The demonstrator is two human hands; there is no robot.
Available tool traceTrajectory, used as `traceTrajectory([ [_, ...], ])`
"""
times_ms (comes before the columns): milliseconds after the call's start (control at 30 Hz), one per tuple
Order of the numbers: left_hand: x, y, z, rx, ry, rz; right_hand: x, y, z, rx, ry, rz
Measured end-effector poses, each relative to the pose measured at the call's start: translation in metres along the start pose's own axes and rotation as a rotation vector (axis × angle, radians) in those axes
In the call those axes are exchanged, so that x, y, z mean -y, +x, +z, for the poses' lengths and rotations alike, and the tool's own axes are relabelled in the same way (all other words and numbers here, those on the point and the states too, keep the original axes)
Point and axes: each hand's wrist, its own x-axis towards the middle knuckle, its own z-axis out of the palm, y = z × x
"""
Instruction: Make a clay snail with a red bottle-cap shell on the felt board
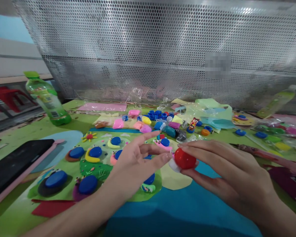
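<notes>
My right hand grips a shiny red round piece between thumb and fingers. White clay shows along its left side, with a little pink at the top. My left hand is just left of it, index finger stretched out. Its thumb and another fingertip come close to the white and pink edge; whether they touch it I cannot tell. Under the hands lies a paper scene with clay snails that have blue round shells, such as a yellow snail and a purple one. A clay sun sits above them.
A black phone lies at the left, near a green-capped bottle. Bagged clay, blue caps and a small figurine spread along the back. A perforated metal panel stands behind. Another bottle leans at right.
</notes>
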Motion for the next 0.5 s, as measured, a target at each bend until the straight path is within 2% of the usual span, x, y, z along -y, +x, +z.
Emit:
traceTrajectory([
  [500, -0.0005, 0.0013, -0.0066, -0.013, 0.148, 0.041, 0.0005, -0.0009, -0.002, 0.018, -0.017, -0.02],
])
